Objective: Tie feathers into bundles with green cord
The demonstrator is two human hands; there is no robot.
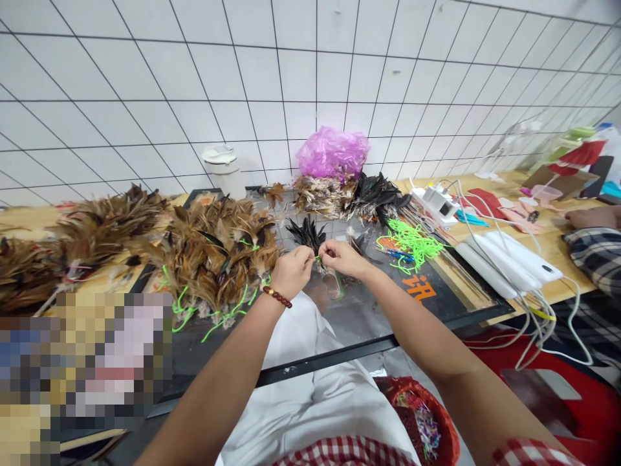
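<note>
My left hand point(295, 266), with a beaded bracelet at its wrist, is closed in a pinch at the base of a small bundle of dark feathers point(306, 233). Facing it, my right hand point(343, 257) pinches as well. A bit of bright green string point(318, 258) shows between the fingertips, at the quill end of the bundle. The fingers cover most of the tie point. Left of my hands lies a large pile of brown feather bundles point(218, 249), some with green strings trailing. Behind are pale-quilled feathers point(320, 197) and loose black feathers point(376, 196).
Loose green strings point(414, 239) and a blue tool point(400, 255) lie to the right. Farther right are white power strips point(509, 262) with cables. A white lidded cup point(224, 169) and a pink plastic bag point(334, 152) stand near the wall. Another person's plaid sleeve point(594, 259) is at far right.
</note>
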